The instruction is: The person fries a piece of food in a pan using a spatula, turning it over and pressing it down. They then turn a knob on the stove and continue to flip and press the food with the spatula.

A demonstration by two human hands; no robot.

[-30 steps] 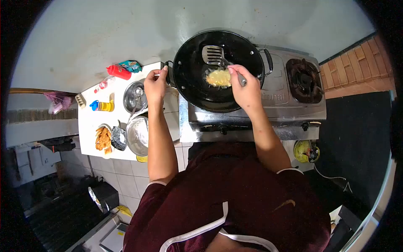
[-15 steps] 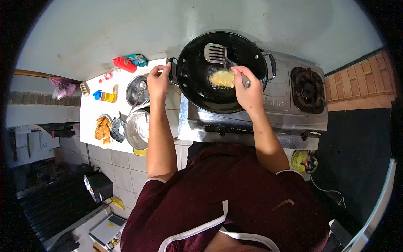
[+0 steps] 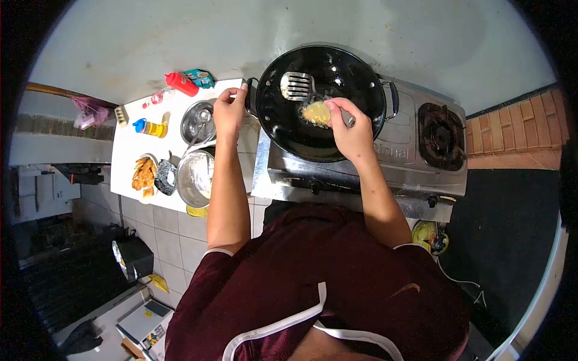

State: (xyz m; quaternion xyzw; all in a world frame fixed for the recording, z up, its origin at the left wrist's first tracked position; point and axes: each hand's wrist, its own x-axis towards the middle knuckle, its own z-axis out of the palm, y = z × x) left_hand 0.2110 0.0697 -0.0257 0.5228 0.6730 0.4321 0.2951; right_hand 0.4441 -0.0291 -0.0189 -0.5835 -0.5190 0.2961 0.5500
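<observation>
Right hand (image 3: 353,132) grips the spatula (image 3: 309,86), best moved gently around the bubbling food (image 3: 315,112), while the left hand (image 3: 228,115) holds the wok (image 3: 349,72) by its handle (image 3: 248,95).

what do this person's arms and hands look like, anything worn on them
The left hand and right hand are bare, as are the forearms, with no watch or cables visible. The short sleeves are dark maroon with thin white edging, matching the shirt, which has white neck trim and a gold curved mark.
</observation>
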